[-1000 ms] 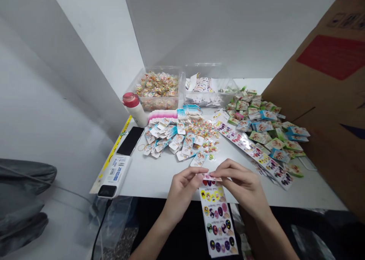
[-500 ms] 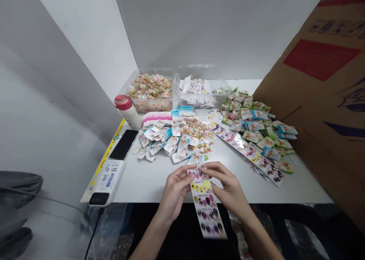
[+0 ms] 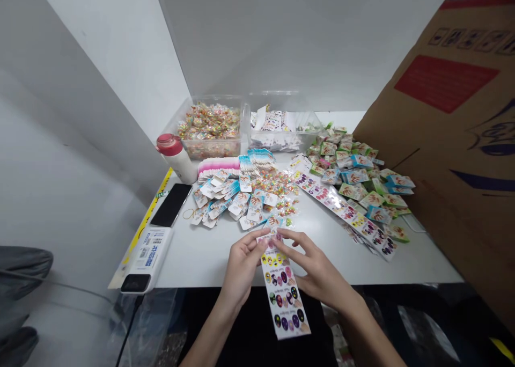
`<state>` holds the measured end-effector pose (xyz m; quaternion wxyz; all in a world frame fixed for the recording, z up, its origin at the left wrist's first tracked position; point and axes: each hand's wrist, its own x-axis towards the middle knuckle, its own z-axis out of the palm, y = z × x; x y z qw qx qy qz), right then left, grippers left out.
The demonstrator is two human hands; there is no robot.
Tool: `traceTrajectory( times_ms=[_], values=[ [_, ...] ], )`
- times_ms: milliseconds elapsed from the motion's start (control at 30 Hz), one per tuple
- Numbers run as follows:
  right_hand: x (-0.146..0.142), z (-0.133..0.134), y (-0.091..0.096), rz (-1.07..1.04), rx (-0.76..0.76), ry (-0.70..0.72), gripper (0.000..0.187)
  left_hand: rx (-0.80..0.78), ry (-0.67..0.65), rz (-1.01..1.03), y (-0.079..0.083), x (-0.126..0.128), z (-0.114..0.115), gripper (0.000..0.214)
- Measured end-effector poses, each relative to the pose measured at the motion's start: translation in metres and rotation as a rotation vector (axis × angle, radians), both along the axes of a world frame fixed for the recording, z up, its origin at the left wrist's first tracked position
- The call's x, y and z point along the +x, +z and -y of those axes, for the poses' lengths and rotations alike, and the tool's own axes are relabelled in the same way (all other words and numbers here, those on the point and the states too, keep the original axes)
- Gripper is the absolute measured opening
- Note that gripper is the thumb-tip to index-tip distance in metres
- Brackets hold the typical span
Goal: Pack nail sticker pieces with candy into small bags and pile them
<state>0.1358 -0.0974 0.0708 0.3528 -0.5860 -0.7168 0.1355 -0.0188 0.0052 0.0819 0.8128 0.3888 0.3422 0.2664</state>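
Between my hands a long strip of nail stickers (image 3: 281, 294) hangs over the table's front edge, printed with rows of coloured nail shapes. My left hand (image 3: 243, 262) pinches its top end between thumb and fingers. My right hand (image 3: 316, 262) has its fingertips on the same top end, the other fingers loosely bent. Just beyond the fingertips lies a small card with a hand picture (image 3: 274, 222). Farther back are a loose pile of such blue and white cards (image 3: 241, 200) and scattered small packets of colourful beads (image 3: 277, 182).
Two clear plastic bins (image 3: 211, 151) stand at the back. A red-lidded bottle (image 3: 177, 158), a phone (image 3: 171, 205) and a white power bank (image 3: 142, 259) sit at left. More sticker strips (image 3: 346, 208) and a heap of small boxes (image 3: 362, 179) lie right, beside a big carton (image 3: 442, 158).
Both hands and the sticker strip have shifted slightly left in view, and the strip hangs a little straighter. My right hand's fingers have spread a little. The whole view has shifted slightly.
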Motion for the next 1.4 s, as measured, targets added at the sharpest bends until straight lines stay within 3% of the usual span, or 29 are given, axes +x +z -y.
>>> traceTrajectory(
  times_ms=[133, 300, 400, 500, 700, 833, 1000, 1200, 1400],
  values=[
    [-0.006, -0.004, 0.000, -0.197, 0.045, -0.035, 0.049, 0.024, -0.008, 0.025, -0.007, 0.002, 0.003, 0.035],
    [-0.012, -0.015, 0.009, -0.489, -0.010, -0.237, 0.016, 0.019, -0.083, 0.153, -0.007, 0.000, 0.009, 0.033],
    [-0.013, -0.023, 0.008, -0.657, -0.051, -0.319, 0.016, 0.071, -0.133, 0.221, -0.003, -0.002, 0.012, 0.041],
    [-0.017, -0.027, 0.004, -0.834, -0.122, -0.346, 0.021, 0.170, -0.163, 0.135, -0.002, -0.001, 0.014, 0.036],
    [-0.023, -0.028, 0.000, -1.073, -0.229, -0.368, 0.025, 0.239, -0.032, -0.054, -0.009, 0.004, 0.012, 0.026],
    [-0.017, -0.025, 0.001, -0.986, -0.227, -0.292, 0.021, 0.206, -0.034, -0.053, -0.009, 0.003, 0.010, 0.026],
    [-0.015, -0.018, 0.005, -0.796, -0.036, -0.260, 0.011, 0.020, -0.063, 0.021, -0.008, -0.003, 0.006, 0.034],
    [-0.005, -0.009, 0.012, -0.418, 0.149, -0.054, 0.036, -0.163, -0.077, 0.092, -0.004, -0.012, 0.006, 0.042],
    [0.003, -0.001, 0.007, -0.058, 0.032, 0.051, 0.057, -0.044, -0.020, 0.057, 0.001, -0.010, 0.006, 0.050]
  ],
)
